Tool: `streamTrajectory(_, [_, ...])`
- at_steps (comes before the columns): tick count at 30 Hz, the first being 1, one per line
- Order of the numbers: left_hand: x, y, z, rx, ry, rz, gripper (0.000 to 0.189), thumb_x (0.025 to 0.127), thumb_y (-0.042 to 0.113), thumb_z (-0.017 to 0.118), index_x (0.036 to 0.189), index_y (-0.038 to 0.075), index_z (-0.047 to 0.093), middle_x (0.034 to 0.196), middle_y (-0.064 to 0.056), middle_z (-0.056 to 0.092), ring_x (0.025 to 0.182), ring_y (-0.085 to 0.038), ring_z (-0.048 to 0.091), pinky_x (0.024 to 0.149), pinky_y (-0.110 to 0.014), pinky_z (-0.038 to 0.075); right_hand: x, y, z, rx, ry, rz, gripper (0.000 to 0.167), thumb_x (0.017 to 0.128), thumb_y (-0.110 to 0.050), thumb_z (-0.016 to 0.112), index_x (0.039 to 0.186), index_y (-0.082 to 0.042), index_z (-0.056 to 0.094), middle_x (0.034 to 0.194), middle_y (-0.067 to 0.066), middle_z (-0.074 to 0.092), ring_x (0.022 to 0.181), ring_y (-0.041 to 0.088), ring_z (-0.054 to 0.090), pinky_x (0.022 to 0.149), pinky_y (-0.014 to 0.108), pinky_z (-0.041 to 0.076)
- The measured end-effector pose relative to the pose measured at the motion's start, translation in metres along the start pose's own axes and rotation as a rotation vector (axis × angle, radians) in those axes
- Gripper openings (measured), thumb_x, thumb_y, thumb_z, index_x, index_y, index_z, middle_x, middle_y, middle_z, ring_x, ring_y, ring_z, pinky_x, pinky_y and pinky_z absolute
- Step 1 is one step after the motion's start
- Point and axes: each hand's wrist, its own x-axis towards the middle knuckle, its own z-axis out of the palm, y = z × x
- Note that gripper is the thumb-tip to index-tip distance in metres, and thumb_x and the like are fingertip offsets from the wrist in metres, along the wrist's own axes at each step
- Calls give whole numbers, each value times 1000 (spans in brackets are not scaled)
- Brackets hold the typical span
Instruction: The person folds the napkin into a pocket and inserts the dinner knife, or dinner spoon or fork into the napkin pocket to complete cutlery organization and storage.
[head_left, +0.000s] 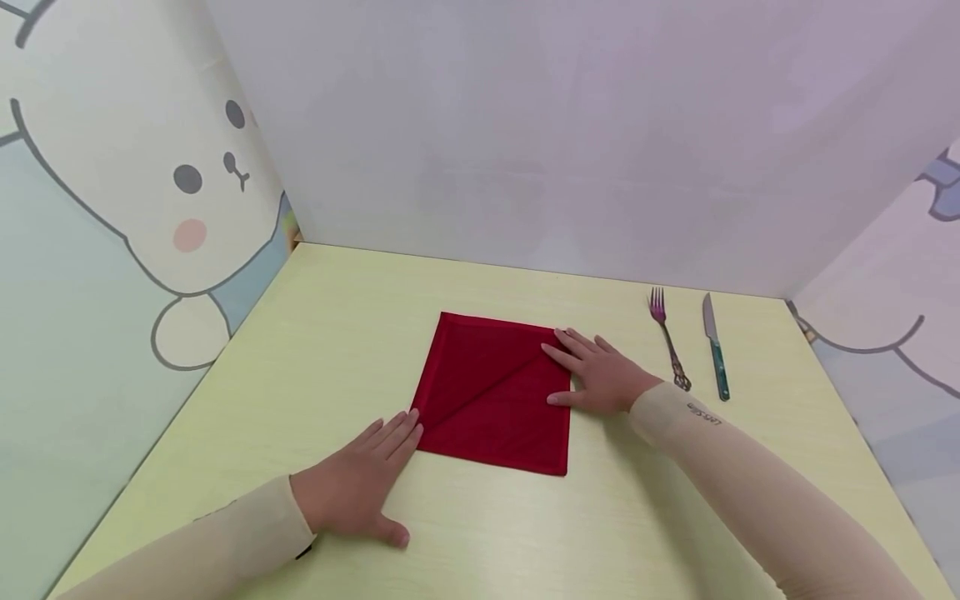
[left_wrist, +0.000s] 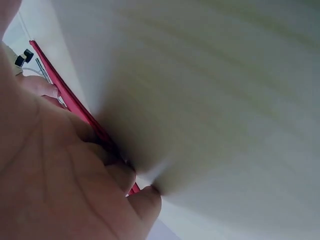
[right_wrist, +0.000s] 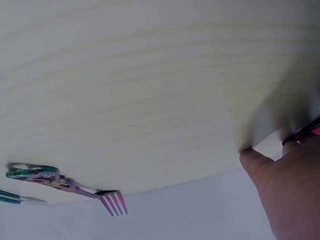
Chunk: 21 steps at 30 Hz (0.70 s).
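Observation:
A red square cloth (head_left: 480, 367) lies flat, with a diagonal line running across it from lower left to upper right. At its lower left edge, my left hand (head_left: 356, 487) rests its straight fingertips, thumb spread away over the table. My right hand (head_left: 607, 377) lies on the upper right corner, fingers extended and thumb on the right edge. In the left wrist view the cloth's thin red edge (left_wrist: 70, 97) runs along beside the fingers. Only a bit of red cloth (right_wrist: 315, 129) shows past the fingers in the right wrist view.
Right of the cloth lie a fork (head_left: 667, 340) with an ornate handle and a knife (head_left: 718, 362) with a green handle. The pale yellow table (head_left: 345, 317) meets a plain back wall (head_left: 525, 217). Side walls (head_left: 82, 308) carry cartoon prints.

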Motion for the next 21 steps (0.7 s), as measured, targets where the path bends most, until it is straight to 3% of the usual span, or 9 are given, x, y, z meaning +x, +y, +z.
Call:
streamTrajectory(9, [5,-5,-9,-4,-32,-10,112,85,63,76,162,0,25,171,-15,16,157,-35,12,124,-51,20,-3,-1,0,47,24,-11,96,92,-76,53,166,-24,21,173,9,9,158,35,4,123,60,9])
streamTrajectory(15, [24,-21,-42,-64,-34,-87,101,91,53,75,164,5,24,171,-12,16,157,-35,11,123,-50,24,-3,-10,-4,94,65,-39,98,92,-79,50,166,-22,22,172,11,10,157,35,4,124,58,7])
streamTrajectory(21, [56,-56,-76,-129,-2,-155,94,98,48,69,166,8,17,171,-13,14,157,-36,11,122,-53,22,4,-51,-10,95,7,-87,100,88,-85,45,167,-28,17,173,3,9,158,28,2,125,51,3])
